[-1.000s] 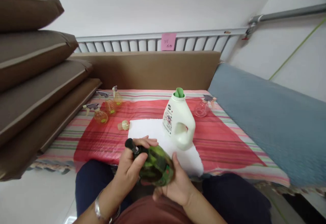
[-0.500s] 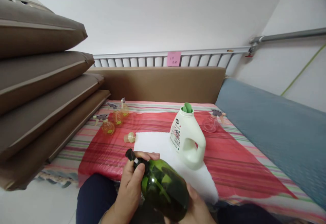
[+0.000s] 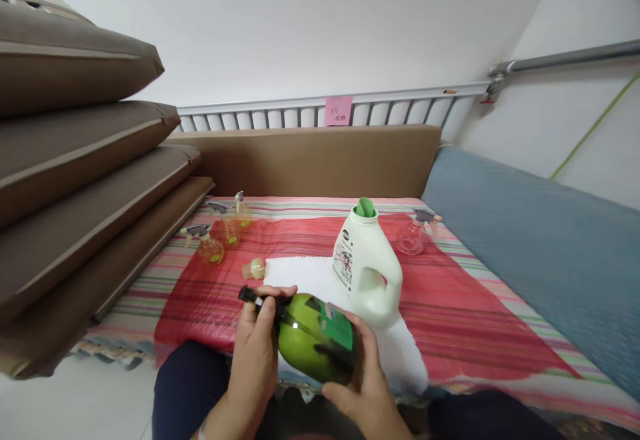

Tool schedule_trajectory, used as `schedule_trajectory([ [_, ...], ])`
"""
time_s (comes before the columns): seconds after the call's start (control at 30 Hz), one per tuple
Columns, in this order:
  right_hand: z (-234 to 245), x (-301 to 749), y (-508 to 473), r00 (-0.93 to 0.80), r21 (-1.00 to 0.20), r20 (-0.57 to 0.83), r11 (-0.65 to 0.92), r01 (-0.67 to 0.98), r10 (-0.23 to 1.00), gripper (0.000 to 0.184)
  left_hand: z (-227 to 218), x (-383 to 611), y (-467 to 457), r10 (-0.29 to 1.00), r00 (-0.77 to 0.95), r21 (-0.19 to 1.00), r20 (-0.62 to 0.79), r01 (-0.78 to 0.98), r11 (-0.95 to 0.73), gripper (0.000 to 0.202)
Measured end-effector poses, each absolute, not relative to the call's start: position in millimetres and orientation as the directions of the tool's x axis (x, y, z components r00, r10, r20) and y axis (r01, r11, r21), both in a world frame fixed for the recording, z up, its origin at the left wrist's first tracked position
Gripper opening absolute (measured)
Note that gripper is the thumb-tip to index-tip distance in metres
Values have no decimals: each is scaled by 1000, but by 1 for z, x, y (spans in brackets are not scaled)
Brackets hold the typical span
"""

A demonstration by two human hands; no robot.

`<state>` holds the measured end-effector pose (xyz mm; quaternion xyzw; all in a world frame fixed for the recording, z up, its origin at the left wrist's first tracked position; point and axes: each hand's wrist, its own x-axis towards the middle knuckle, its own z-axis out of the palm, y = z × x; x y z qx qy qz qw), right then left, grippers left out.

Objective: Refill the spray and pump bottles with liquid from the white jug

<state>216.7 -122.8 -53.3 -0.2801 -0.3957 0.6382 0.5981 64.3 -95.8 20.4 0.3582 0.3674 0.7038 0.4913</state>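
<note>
A dark green pump bottle (image 3: pixel 311 338) lies tilted on its side between my hands, its black pump head toward the left. My left hand (image 3: pixel 257 340) is closed around the neck and pump collar. Around the base end curls my right hand (image 3: pixel 367 380), thumb below and fingers above, beside a green label. Just beyond the bottle, a pale green jug (image 3: pixel 367 267) with a green spout in its mouth stands upright on a white cloth (image 3: pixel 300 273). Left of the cloth lies a small clear cap (image 3: pixel 254 269).
Several yellowish spray bottles (image 3: pixel 210 249) stand at the left, and a pinkish spray bottle (image 3: pixel 413 237) at the right. Red plastic sheeting (image 3: pixel 475 320) covers the striped cloth. Stacked brown cushions (image 3: pixel 90 180) rise at the left; a blue padded surface (image 3: pixel 530 227) slopes along the right.
The green bottle has turned so its green label now shows, and it has moved slightly up and left. My right hand has come further into view around its base.
</note>
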Motion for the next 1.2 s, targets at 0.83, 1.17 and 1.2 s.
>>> schedule_trajectory([
  [0.83, -53, 222, -112, -302, -523, -222, -374, -766, 927, 54, 23, 53, -76, 930, -364, 737, 54, -614, -283, 26],
  [1.17, -99, 243, -96, -294, -390, -424, -466, -794, 857, 35, -32, -4, -15, 803, -486, 638, -346, -749, -178, 31],
  [1.2, -100, 245, -96, -297, -381, -435, -473, -795, 850, 35, -43, -7, -7, 785, -490, 638, -379, -753, -161, 32],
])
